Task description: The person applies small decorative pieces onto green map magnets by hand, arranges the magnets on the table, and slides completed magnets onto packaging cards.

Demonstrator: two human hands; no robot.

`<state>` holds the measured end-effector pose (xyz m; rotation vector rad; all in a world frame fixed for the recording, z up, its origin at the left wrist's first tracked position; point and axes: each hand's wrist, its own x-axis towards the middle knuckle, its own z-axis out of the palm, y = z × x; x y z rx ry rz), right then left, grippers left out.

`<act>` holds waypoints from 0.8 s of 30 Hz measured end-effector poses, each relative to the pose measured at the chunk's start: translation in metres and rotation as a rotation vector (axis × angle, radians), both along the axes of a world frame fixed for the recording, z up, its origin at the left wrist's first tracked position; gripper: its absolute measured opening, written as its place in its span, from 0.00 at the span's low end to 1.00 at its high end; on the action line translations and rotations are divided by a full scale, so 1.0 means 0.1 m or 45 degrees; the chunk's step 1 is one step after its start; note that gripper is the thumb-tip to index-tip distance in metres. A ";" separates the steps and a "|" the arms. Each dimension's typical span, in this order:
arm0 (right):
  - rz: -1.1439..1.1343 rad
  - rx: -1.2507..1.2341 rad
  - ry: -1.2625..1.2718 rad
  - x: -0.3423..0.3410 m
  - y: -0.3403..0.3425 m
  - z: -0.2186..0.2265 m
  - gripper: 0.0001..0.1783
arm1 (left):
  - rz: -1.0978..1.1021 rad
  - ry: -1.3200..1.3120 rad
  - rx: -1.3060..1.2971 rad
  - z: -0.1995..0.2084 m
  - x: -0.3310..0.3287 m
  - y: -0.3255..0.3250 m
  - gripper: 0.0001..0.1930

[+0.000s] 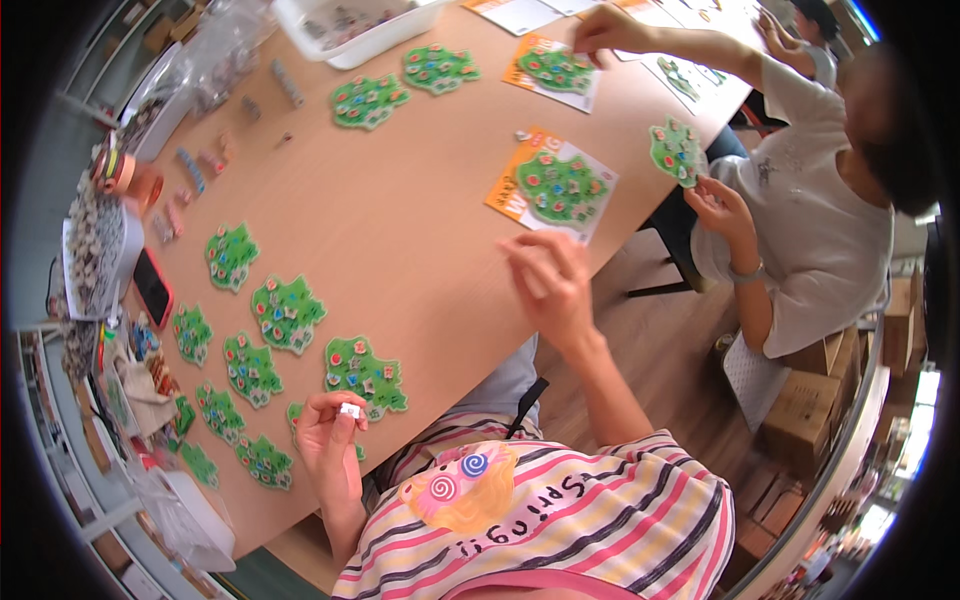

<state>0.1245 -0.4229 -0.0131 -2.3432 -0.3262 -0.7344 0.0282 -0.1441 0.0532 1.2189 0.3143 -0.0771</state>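
My left hand (332, 445) pinches a small white piece (349, 411) between thumb and fingertips; its exact kind is too small to tell. Just beyond it lies a green tree-shaped cutout (365, 375) dotted with small coloured decorations. Another partly shows behind the hand. My right hand (550, 285) hovers over the table, its fingers loosely bent and slightly blurred, with nothing visible in them. Close beyond its fingertips, a decorated green cutout (562, 187) lies on a white-and-orange card (508, 190). A tiny pale piece (522, 135) rests at the card's far edge.
More green cutouts (288, 313) spread across the table's left. A phone (152, 287), small coloured rolls (190, 170) and a white tray (350, 45) lie farther out. Across the corner, a person holds a green cutout (676, 150) and reaches over another card. Cardboard boxes (800, 412) stand on the floor.
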 end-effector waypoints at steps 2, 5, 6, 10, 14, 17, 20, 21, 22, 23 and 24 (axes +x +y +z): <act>-0.206 -0.153 -0.029 0.20 -0.16 0.07 0.13 | 0.023 0.003 -0.003 -0.01 -0.01 0.06 0.10; -0.150 -0.092 0.199 0.80 -0.46 0.22 0.12 | 0.063 -0.001 -0.013 -0.03 -0.08 0.12 0.10; -0.138 -0.066 0.258 1.01 -0.53 0.24 0.12 | 0.057 -0.011 -0.014 -0.03 -0.09 0.14 0.10; 0.068 -0.155 0.466 1.46 -0.61 0.08 0.10 | 0.102 -0.043 -0.017 -0.01 -0.17 0.19 0.09; -0.021 -0.142 0.537 1.54 -0.52 0.12 0.08 | 0.291 0.000 -0.003 0.03 -0.35 0.30 0.08; 0.107 -0.229 0.402 1.61 -0.55 0.17 0.08 | 0.242 -0.022 -0.022 0.00 -0.35 0.41 0.07; 0.283 0.207 0.566 1.68 0.04 0.40 0.08 | 0.298 -0.080 0.012 -0.01 -0.41 0.59 0.08; 0.372 0.167 0.574 1.72 0.33 0.45 0.08 | 0.347 -0.100 0.013 -0.02 -0.44 0.64 0.09; 0.449 0.123 0.578 1.76 0.64 0.48 0.08 | 0.371 -0.108 0.021 -0.04 -0.50 0.71 0.09; 0.554 -0.061 0.465 1.81 0.96 0.53 0.08 | 0.413 -0.118 0.020 -0.04 -0.55 0.77 0.08; 0.634 -0.057 0.460 1.91 1.23 0.44 0.08 | 0.442 -0.136 0.012 -0.04 -0.58 0.83 0.08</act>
